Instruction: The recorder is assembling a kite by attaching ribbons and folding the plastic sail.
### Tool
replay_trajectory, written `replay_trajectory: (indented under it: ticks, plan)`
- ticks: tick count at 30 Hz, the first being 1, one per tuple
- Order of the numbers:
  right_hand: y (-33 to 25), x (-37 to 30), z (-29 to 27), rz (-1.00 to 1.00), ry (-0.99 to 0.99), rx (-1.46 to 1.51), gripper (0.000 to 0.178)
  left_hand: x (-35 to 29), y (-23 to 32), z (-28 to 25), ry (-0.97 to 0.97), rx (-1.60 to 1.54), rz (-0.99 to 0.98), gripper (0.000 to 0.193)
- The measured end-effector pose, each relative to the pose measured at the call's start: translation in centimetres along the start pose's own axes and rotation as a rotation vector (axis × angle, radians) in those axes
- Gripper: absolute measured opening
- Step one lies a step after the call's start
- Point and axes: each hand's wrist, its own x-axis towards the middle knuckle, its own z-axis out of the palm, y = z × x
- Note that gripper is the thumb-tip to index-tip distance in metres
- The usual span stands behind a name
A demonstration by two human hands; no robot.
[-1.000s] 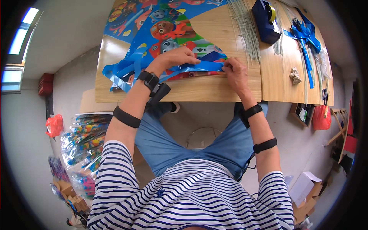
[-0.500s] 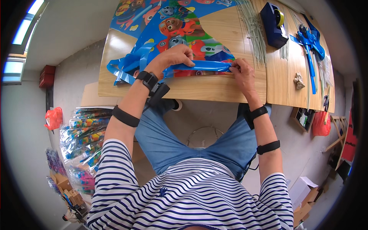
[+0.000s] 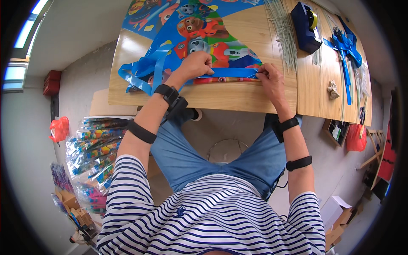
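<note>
A shiny blue strip (image 3: 233, 73) lies across the near part of a colourful cartoon-printed plastic sheet (image 3: 202, 27) on the wooden table. My left hand (image 3: 195, 66) is closed on the strip near its left part, fingers curled and thumb side down. My right hand (image 3: 272, 80) pinches the strip's right end at the sheet's corner between thumb and fingers. Looped lengths of blue ribbon (image 3: 158, 70) lie bunched beside my left wrist, partly hidden by my forearm. A narrow printed edge of the sheet shows below the strip.
Thin pale sticks (image 3: 284, 38) lie to the right of the sheet, by a dark blue tape dispenser (image 3: 307, 29). Farther right are a bundle of blue ribbons (image 3: 346, 49) and a crumpled scrap (image 3: 332, 89). Bagged printed goods (image 3: 97, 148) are piled at lower left.
The strip now lies flatter and a little lower against the sheet between my hands. Both hands keep their hold, having shifted only slightly.
</note>
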Motion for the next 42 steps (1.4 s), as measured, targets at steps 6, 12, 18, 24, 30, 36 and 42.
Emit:
replay_trajectory:
  ticks: [6,12,18,24,30,36,42]
  plan:
    - [0.2,0.0,0.0,-0.009,-0.010,-0.017,0.017,0.0,0.4,1.0,0.053,0.145,0.016,0.026]
    - [-2.2,-0.1,0.1,-0.167,0.103,-0.180,0.016,0.0,0.7,1.2,0.093,0.146,0.030,0.029]
    - [-8.6,-2.9,7.0,-0.520,-0.050,-0.391,0.068,0.5,0.2,1.7,0.127,0.166,0.020,0.022]
    - [-7.9,-4.3,9.8,-0.372,-0.282,-0.477,0.102,0.1,0.2,1.6,0.124,0.152,-0.061,0.026]
    - [-7.2,-4.3,10.0,-0.419,-0.241,-0.450,0.101,-0.1,0.7,1.3,0.111,0.134,-0.062,0.024]
    - [-6.9,-4.2,9.7,-0.420,-0.199,-0.498,0.101,-0.1,1.0,0.9,0.115,0.119,0.010,0.024]
    - [-6.4,-4.2,9.1,-0.418,-0.150,-0.486,0.101,0.5,1.4,1.2,0.052,0.085,0.008,0.021]
